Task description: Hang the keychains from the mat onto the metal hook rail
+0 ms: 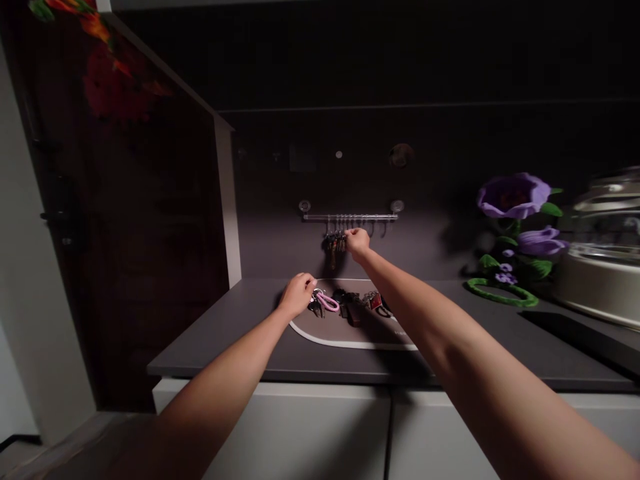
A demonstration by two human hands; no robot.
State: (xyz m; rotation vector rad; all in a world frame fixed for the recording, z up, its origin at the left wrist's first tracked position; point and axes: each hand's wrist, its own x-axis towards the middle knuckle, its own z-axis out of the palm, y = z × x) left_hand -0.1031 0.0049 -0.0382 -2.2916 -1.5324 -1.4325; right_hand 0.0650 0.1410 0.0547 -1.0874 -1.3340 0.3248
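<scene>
My right hand (pixel 358 243) is raised to the clear hook rail (pixel 350 217) on the wall. Its fingers are pinched at the right side of the keys (pixel 333 245) hanging from the hooks; the exact grip is too small to make out. Low over the left end of the mat (pixel 320 339), my left hand (pixel 299 295) has its fingers closed at the ring of a key bunch with a pink strap (pixel 327 302). Beside that bunch lie dark keys and fobs (pixel 353 312) and a red tag (pixel 375 302) on a ring, partly behind my right forearm.
The mat rests on a dark countertop (pixel 220 333) above white cabinet doors (pixel 300 427). Purple crafted flowers (pixel 515 197) with a green ring base (pixel 503 293) stand at the right. Beyond them is a cream, clear-topped appliance (pixel 605 273). A dark door (pixel 145 253) is at the left.
</scene>
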